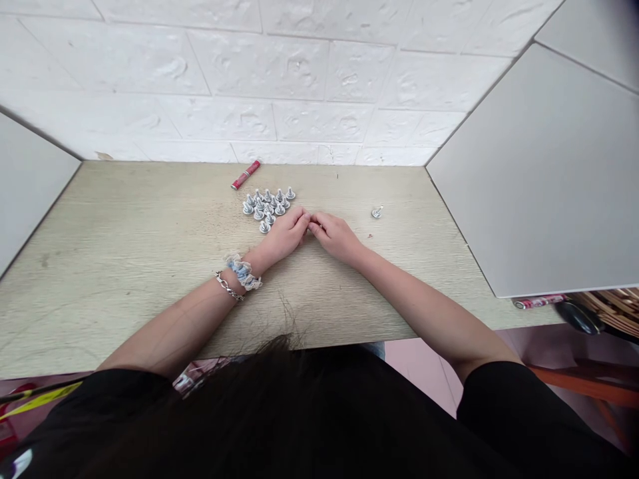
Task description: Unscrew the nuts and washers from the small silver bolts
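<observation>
My left hand [290, 231] and my right hand [333, 234] meet fingertip to fingertip over the table. Both are closed in a pinch, and the fingers hide whatever is between them. Just beyond my left hand, several silvery bolts with wide round bases [268, 205] stand close together, threaded ends up. Nearest to that hand is one bolt [264, 227] at the front of the group. Off to the right of my right hand, a single similar bolt [377, 212] rests apart from the others, tilted.
A red tube [245, 175] lies behind the bolts, near the white brick-patterned wall [299, 73]. Reddish crumbs are scattered on the wooden table [164, 253]. Grey panels [539, 173] bound both sides. Past the right panel, another red tube [539, 302] lies beside a wicker basket [614, 309].
</observation>
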### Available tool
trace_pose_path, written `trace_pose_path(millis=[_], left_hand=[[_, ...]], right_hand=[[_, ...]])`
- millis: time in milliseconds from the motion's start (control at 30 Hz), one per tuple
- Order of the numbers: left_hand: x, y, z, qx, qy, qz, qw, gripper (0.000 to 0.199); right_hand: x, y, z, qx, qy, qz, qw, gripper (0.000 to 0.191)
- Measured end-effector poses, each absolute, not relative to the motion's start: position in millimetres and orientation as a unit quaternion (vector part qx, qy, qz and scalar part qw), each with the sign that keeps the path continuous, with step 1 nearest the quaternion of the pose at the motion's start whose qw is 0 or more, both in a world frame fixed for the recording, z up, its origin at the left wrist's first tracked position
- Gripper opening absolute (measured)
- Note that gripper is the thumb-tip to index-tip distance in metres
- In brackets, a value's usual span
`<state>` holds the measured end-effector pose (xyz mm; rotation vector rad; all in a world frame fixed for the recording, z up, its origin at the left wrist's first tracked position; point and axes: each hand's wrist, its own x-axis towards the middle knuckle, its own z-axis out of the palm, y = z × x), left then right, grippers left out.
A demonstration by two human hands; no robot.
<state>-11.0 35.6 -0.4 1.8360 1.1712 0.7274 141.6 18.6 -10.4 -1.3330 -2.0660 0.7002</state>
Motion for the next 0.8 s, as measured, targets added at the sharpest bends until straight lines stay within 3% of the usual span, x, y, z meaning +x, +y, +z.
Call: trace_pose_path(millis=[367,800], left_hand=[[-11.3,34.7,-0.5,0.725,0.459,0.293,0.421,0.026],[-10.6,34.7,-0.4,0.685,0.463,0.318,0.465,0.019]], right_hand=[[141.4,18.5,-10.7,-0.504,-0.768,0.270,0.290,0.020],[141.3,16.5,-13.4,-0.495,-0.736,0.302,0.350,0.018]])
